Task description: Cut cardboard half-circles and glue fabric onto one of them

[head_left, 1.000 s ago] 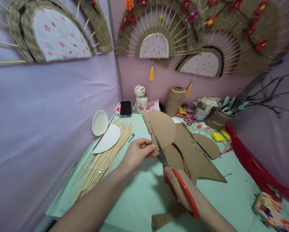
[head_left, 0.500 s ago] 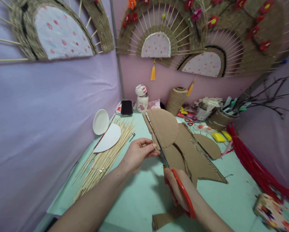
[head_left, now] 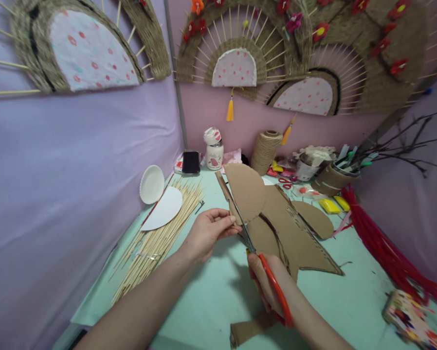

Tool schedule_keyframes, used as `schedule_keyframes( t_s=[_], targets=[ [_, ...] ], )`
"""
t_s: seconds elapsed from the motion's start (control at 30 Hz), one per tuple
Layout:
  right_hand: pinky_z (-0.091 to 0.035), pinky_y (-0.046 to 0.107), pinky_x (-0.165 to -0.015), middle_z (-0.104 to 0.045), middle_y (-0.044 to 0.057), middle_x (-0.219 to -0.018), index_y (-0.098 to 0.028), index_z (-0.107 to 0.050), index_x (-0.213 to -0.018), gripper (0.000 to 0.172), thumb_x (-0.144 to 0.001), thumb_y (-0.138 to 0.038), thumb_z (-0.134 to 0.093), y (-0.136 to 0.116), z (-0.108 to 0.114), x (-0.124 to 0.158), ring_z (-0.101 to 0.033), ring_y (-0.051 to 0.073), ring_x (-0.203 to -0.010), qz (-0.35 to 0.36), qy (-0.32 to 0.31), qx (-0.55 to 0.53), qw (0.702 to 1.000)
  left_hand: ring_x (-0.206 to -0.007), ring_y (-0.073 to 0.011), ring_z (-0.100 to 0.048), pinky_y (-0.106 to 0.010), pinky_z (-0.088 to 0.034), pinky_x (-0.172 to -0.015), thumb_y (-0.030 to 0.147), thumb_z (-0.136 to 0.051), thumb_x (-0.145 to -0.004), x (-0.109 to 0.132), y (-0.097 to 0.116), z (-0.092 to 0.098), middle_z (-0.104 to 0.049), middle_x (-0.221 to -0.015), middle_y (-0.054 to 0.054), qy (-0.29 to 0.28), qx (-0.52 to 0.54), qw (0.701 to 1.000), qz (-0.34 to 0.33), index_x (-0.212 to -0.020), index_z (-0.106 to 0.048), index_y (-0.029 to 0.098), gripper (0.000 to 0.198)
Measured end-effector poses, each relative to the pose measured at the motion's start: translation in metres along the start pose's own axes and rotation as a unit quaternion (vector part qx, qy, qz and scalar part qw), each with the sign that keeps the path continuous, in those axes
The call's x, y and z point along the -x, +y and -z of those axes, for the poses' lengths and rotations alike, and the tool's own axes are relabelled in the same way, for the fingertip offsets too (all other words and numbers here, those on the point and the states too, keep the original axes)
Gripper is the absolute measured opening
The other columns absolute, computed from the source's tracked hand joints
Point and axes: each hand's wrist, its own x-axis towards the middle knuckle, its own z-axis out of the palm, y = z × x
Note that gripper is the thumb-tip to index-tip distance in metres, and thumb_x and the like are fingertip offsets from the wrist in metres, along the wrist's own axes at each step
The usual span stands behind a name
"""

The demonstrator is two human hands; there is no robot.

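My left hand (head_left: pixel 208 233) pinches the left edge of a brown corrugated cardboard sheet (head_left: pixel 277 226), holding it up above the mint-green table (head_left: pixel 211 296). My right hand (head_left: pixel 271 287) grips red-handled scissors (head_left: pixel 265 272), whose blades bite into the cardboard just right of my left fingers, along the straight edge of a half-round piece (head_left: pixel 245 189). A cut-off cardboard strip (head_left: pixel 247 330) lies on the table below my right wrist.
A bundle of bamboo skewers (head_left: pixel 156 238), a white half-disc (head_left: pixel 163 209) and a paper plate (head_left: pixel 152 184) lie at left. A twine spool (head_left: pixel 265 151), jar (head_left: pixel 213 150), phone (head_left: pixel 191 162), tool cup (head_left: pixel 333 177) stand at the back. Red pipe cleaners (head_left: pixel 386 248) lie at right.
The scissors have advanced a little further up into the cardboard, and the half-round piece has tilted slightly. My left hand keeps its pinch in the same place.
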Motion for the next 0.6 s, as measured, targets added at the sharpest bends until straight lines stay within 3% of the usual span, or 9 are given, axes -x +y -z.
schedule_keyframes(
  t_s=[0.27, 0.6],
  targets=[
    [-0.032, 0.023, -0.043, -0.046, -0.003, -0.044, -0.021, -0.046, -0.07, 0.054, -0.089, -0.067, -0.025, 0.001, 0.004, -0.003, -0.043, 0.013, -0.041, 0.04, -0.007, 0.027, 0.999, -0.063, -0.0107, -0.068, -0.017, -0.056, -0.063, 0.016, -0.077, -0.071, 0.0, -0.006, -0.002, -0.069, -0.071, -0.004, -0.025, 0.011, 0.999, 0.029, -0.073, -0.065, 0.011, 0.013],
    [-0.029, 0.023, -0.036, -0.04, -0.005, -0.039, -0.023, -0.039, -0.066, 0.055, -0.087, -0.071, -0.025, -0.003, 0.001, -0.001, -0.04, 0.011, -0.032, -0.01, -0.003, 0.022, 1.0, -0.064, -0.0101, -0.068, -0.016, -0.056, -0.064, 0.012, -0.071, -0.075, -0.003, -0.011, -0.002, -0.07, -0.074, -0.006, -0.024, 0.017, 0.999, 0.037, -0.075, -0.066, 0.01, 0.006]
  ],
)
